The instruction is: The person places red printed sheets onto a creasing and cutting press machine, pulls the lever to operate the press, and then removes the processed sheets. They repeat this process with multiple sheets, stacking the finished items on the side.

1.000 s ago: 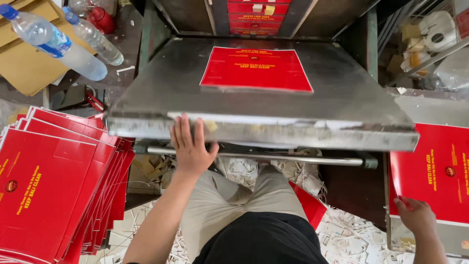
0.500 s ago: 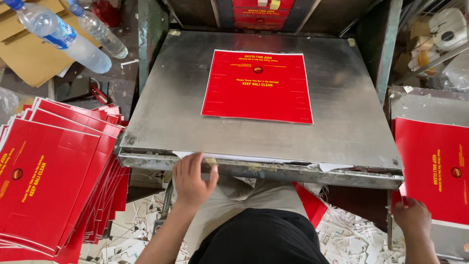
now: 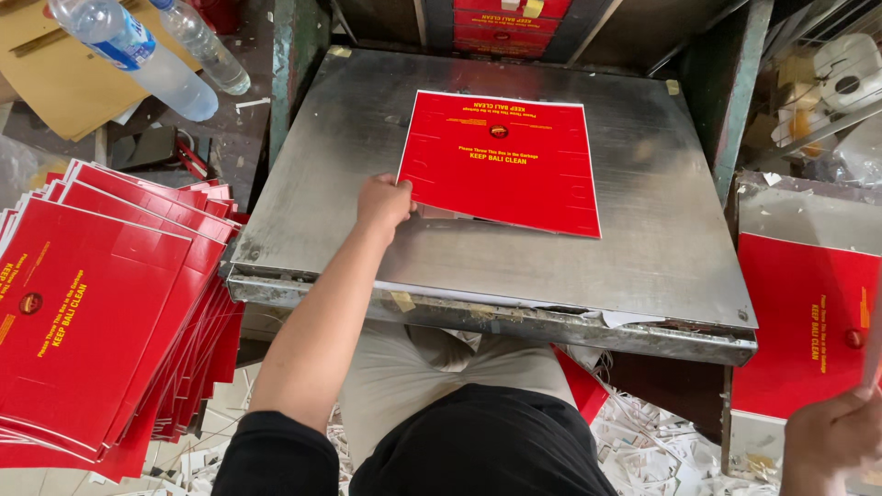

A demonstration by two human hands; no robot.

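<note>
Gripping the near-left corner of the red printed sheet (image 3: 501, 161), the left hand (image 3: 384, 202) has its fingers pinched closed on the lifted edge. That sheet lies centred on the steel surface (image 3: 643, 248). Step in hand: sheet removal, probably. Clearing it calls for a flat leftward draw toward the fanned red stack (image 3: 101, 303). The right hand (image 3: 831, 441) rests beside another red sheet (image 3: 808, 321); its grip cannot be determined.
</note>
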